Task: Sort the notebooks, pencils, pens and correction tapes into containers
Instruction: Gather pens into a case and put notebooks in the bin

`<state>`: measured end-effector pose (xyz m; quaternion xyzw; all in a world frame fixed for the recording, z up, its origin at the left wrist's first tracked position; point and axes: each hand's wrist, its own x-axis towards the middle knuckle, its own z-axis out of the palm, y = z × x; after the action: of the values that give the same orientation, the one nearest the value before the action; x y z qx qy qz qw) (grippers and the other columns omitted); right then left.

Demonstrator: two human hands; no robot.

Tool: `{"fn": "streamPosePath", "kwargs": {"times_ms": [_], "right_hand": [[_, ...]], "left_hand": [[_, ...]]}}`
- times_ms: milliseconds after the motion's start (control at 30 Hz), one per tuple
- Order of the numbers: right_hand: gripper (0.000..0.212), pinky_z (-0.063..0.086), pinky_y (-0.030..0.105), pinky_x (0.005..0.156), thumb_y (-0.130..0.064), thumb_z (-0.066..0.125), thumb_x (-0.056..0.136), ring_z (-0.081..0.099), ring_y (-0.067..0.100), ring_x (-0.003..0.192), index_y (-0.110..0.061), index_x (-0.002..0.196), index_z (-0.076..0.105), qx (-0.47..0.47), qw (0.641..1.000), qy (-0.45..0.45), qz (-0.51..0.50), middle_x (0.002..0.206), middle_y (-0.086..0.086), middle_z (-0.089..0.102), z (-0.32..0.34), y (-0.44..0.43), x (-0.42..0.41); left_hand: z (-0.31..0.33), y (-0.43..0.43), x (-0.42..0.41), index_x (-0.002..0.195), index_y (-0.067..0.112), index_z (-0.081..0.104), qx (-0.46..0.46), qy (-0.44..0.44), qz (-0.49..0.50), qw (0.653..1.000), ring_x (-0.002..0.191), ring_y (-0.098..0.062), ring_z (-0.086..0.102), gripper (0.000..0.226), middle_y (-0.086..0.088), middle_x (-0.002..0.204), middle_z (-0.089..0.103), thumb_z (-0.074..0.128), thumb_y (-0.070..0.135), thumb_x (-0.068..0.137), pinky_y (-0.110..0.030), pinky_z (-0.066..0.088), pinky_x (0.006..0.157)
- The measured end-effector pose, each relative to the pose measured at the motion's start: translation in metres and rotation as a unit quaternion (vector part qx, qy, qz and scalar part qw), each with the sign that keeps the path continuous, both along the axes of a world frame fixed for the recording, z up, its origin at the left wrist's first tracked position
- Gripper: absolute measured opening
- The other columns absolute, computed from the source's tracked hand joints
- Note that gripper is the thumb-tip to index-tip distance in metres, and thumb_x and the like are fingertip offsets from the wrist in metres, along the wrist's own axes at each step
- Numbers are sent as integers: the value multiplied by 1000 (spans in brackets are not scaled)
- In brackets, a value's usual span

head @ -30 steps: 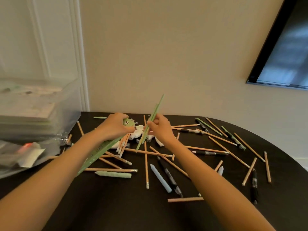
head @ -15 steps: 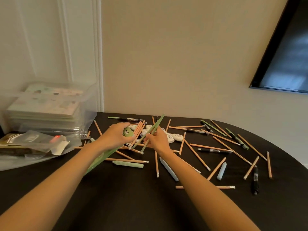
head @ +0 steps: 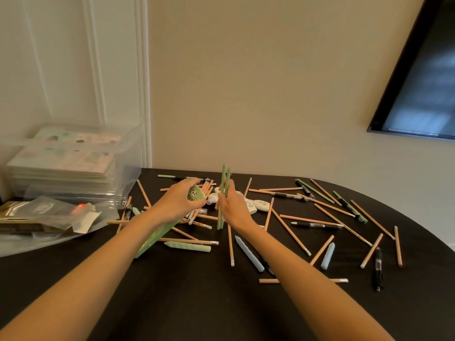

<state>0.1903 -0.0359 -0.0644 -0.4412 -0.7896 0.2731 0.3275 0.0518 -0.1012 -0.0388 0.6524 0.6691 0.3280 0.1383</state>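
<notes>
My left hand [head: 178, 200] grips a long green pencil box [head: 157, 236] with a panda print; several wooden pencils stick out of its top end beside my fingers. My right hand [head: 232, 205] holds two green pencils [head: 224, 190] upright, just right of the box. Wooden pencils [head: 291, 232] lie scattered over the black table [head: 197, 291]. White correction tapes [head: 261, 204] sit behind my right hand. Black pens [head: 378, 269] lie at the right. Notebooks fill a clear container [head: 73, 163] at the back left.
A clear plastic bag [head: 46, 215] with packaged items lies in front of the container. Pale blue [head: 248, 253] and green [head: 189, 246] pen-shaped items lie near my forearms. A dark screen [head: 423, 82] hangs on the wall at right. The table edge curves at the right.
My right hand has turned the green pencils from slanted to upright, close to the box in my left hand. The view has shifted, showing more of the container at left.
</notes>
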Motion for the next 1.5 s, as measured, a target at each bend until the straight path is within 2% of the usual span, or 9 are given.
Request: {"fn": "streamPosePath", "kwargs": {"times_ms": [167, 300, 400, 533, 600, 733, 1000, 1400, 1500], "right_hand": [[30, 51, 43, 87, -11, 37, 98, 59, 24, 89, -9, 128, 35, -38, 999, -36, -2, 100, 13, 58, -11, -2, -1], [22, 50, 44, 88, -14, 36, 99, 61, 28, 95, -10, 121, 41, -55, 997, -55, 11, 102, 16, 62, -17, -3, 4], [22, 52, 43, 84, -21, 36, 101, 61, 25, 89, -9, 116, 47, 0, 995, -101, 1, 99, 14, 63, -14, 1, 10], [21, 50, 32, 72, -17, 40, 100, 60, 21, 84, -11, 118, 49, 122, 973, -193, -18, 102, 10, 63, -5, 8, 26], [26, 49, 31, 81, -10, 45, 97, 59, 21, 95, -12, 122, 49, 143, 965, -217, -31, 112, 9, 61, -2, 11, 32], [39, 43, 31, 95, -4, 52, 91, 53, 23, 114, -13, 129, 48, 161, 954, -249, -37, 124, 9, 57, 1, 13, 43], [46, 32, 34, 106, -3, 55, 89, 45, 23, 122, -15, 133, 46, 237, 931, -277, -23, 128, 9, 55, 5, 14, 50], [49, 2, 47, 116, -12, 50, 94, 32, 32, 134, -11, 139, 33, 357, 829, -425, -65, 137, 16, 43, 28, 7, 47], [57, 6, 52, 115, -15, 64, 86, 39, 32, 130, -11, 138, 40, 409, 811, -408, -97, 132, 16, 49, 25, 0, 42]], "left_hand": [[0, -2, -1, 141, 19, 33, 20, -31, -32, 999, 124, -13, 40, 59, -2, 142, 40, 60, 17, 89, -17, 32, 87], [-3, -7, -4, 146, 26, 22, 17, -54, -51, 997, 129, -15, 38, 71, 0, 145, 36, 62, 15, 88, -19, 34, 94], [-3, -9, -6, 147, 28, 14, 5, -97, -46, 994, 122, -13, 43, 82, -3, 141, 41, 66, 14, 85, -19, 37, 90], [4, -11, -6, 146, 29, 21, -21, -121, -55, 991, 125, -10, 38, 81, -5, 145, 38, 68, 10, 83, -20, 32, 89], [8, -12, -8, 145, 30, 24, -40, -134, -62, 988, 128, -16, 39, 80, -8, 146, 36, 68, 8, 81, -23, 30, 91], [13, -14, -10, 144, 28, 26, -71, -168, -85, 979, 102, -6, 48, 80, -10, 144, 39, 66, 2, 80, -26, 30, 92], [13, -8, 1, 146, 26, 23, -116, -153, -102, 976, 137, -23, 29, 81, -9, 150, 30, 64, 0, 81, -28, 26, 100], [2, 6, 12, 150, 24, 7, -147, -3, -102, 984, 141, -19, 23, 87, -2, 156, 18, 65, 17, 85, -30, 25, 109], [-1, 7, 18, 150, 19, -1, -144, 12, -93, 985, 141, -20, 21, 86, -2, 157, 13, 60, 18, 89, -28, 24, 109]]}}
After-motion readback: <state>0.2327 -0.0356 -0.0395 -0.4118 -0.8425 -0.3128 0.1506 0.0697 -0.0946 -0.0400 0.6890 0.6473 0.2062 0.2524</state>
